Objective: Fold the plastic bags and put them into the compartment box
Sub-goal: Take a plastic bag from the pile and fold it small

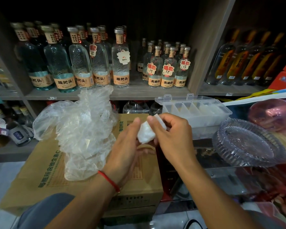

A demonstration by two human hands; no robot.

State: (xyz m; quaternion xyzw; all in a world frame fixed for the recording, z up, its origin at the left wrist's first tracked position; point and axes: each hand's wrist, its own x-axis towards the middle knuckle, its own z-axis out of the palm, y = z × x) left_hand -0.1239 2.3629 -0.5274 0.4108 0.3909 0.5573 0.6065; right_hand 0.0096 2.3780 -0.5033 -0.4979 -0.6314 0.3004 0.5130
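Note:
A small folded plastic bag (146, 132), white and compact, is held between both hands above a cardboard carton. My left hand (125, 146) cups it from the left with the thumb up against it. My right hand (169, 134) pinches its upper right corner with thumb and fingers. A heap of loose, crumpled clear plastic bags (82, 129) lies on the carton to the left. The clear compartment box (195, 111) stands open behind my right hand, and some of its compartments hold white folded bags.
The cardboard carton (45, 172) serves as the work surface. Shelves (139, 92) with many liquor bottles (120, 63) run behind it. A ribbed glass dish (248, 142) and a pink glass bowl (274, 113) sit on a glass counter at the right.

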